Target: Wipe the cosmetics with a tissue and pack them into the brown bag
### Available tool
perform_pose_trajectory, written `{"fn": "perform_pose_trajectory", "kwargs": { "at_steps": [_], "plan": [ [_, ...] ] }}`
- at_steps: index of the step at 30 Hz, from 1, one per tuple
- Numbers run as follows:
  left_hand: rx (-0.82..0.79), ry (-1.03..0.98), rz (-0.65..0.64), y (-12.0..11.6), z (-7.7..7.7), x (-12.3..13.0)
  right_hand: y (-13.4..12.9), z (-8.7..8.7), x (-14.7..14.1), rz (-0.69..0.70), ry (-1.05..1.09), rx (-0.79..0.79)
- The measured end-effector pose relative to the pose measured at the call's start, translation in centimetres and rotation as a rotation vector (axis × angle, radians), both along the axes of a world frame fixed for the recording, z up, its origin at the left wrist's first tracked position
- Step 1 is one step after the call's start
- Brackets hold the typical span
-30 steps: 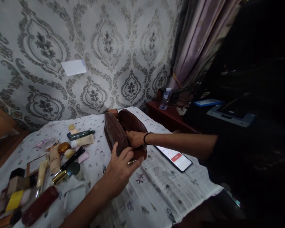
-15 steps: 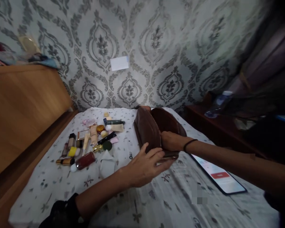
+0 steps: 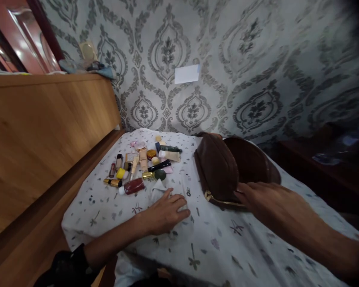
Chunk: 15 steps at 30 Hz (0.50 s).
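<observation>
A dark brown bag (image 3: 217, 167) with gold trim stands wide open on the patterned cloth. My right hand (image 3: 266, 201) is at its near edge, fingers closed on the rim. Beside a crumpled white tissue (image 3: 158, 191), my left hand (image 3: 164, 213) hovers low over the cloth or rests on it, fingers spread and holding nothing. Left of the bag lie several cosmetics, among them a dark red bottle (image 3: 134, 186), a black tube (image 3: 159, 165), a cream tube (image 3: 169, 156), an amber jar (image 3: 151, 154) and a yellow-capped item (image 3: 121, 173).
A wooden board (image 3: 54, 115) rises along the left side, with cloth on top. Behind is a patterned wall (image 3: 191, 36) with a white card (image 3: 187, 74). At the far right, a clear bottle (image 3: 335, 149) stands on a dark surface.
The view has turned left, and the phone is out of sight. My left hand has moved away from the bag toward the tissue. My right hand has come out of the bag to its near rim.
</observation>
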<state>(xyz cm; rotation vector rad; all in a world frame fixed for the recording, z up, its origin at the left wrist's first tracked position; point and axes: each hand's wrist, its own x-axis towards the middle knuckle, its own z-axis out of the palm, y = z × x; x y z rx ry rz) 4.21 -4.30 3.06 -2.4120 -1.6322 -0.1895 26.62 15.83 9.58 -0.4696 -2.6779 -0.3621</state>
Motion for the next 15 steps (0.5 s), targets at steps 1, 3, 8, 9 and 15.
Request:
{"fn": "perform_pose_trajectory", "kwargs": {
  "at_steps": [1,3,8,9,15],
  "plan": [
    [-0.003,-0.008,0.019,-0.4,-0.2,-0.4,-0.9,-0.1,-0.2,0.047,0.033,0.038],
    [0.011,-0.026,0.056,-1.2,-0.6,-1.3,-2.8,-0.5,-1.0,0.127,0.099,0.068],
    [0.151,-0.129,0.203,-2.3,-1.1,-4.2,-6.7,-4.0,-4.5,0.283,0.157,-0.249],
    [0.183,-0.149,0.259,-2.5,-1.1,-5.0,-7.3,-4.9,-5.3,0.302,0.130,-0.329],
    [0.225,-0.105,0.713,-5.0,-2.6,-9.8,-9.9,-7.3,-10.1,0.285,-0.065,-0.765]
  ]
}}
